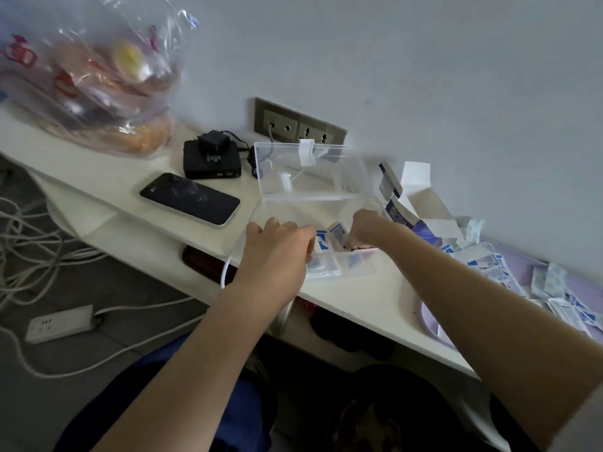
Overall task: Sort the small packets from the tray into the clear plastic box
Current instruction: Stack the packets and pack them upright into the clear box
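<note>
Several packets stand just beside my right grip, which pinches them inside the clear plastic box. My left grip curls nearby, on what I cannot tell. I would seat them upright before letting go.

Two hands are in view: one left hand and one right hand. There is one box with one lid. Inside it I count about four packets, but the blur makes this uncertain. On the one tray the packets are too many to count. There is also one carton, one phone, one black device, one adapter, one socket panel, one bag, one power strip and several cables.
</note>
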Available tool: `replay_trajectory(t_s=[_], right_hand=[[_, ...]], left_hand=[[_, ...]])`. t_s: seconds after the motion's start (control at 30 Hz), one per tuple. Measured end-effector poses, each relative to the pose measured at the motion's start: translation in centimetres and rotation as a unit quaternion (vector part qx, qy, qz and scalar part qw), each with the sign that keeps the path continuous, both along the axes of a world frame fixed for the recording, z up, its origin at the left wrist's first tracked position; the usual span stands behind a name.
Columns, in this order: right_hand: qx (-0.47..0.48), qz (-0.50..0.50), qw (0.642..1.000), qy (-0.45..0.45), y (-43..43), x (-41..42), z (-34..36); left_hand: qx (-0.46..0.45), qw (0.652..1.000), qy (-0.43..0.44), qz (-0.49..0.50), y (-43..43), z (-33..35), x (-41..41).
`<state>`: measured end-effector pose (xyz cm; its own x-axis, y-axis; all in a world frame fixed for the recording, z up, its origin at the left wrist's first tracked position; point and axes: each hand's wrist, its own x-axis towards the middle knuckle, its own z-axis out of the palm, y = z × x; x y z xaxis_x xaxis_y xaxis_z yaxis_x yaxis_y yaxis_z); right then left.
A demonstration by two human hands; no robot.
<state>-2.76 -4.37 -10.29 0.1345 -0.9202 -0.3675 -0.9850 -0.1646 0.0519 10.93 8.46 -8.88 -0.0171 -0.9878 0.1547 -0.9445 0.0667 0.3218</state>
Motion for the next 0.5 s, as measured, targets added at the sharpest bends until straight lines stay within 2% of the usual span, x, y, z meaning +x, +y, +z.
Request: replay_trajectory(t_s=[0.23,0.5], right_hand=[[0.069,-0.039,0.996,-0.031,0.24,0.8,0.81],[0.043,-0.026,0.999,0.005,0.03,0.95,0.16]], left_hand=[[0.014,1.0,0.011,-0.003,0.02,0.19,0.26],[0.019,1.0,0.021,-0.005,0.05,0.13,0.36]])
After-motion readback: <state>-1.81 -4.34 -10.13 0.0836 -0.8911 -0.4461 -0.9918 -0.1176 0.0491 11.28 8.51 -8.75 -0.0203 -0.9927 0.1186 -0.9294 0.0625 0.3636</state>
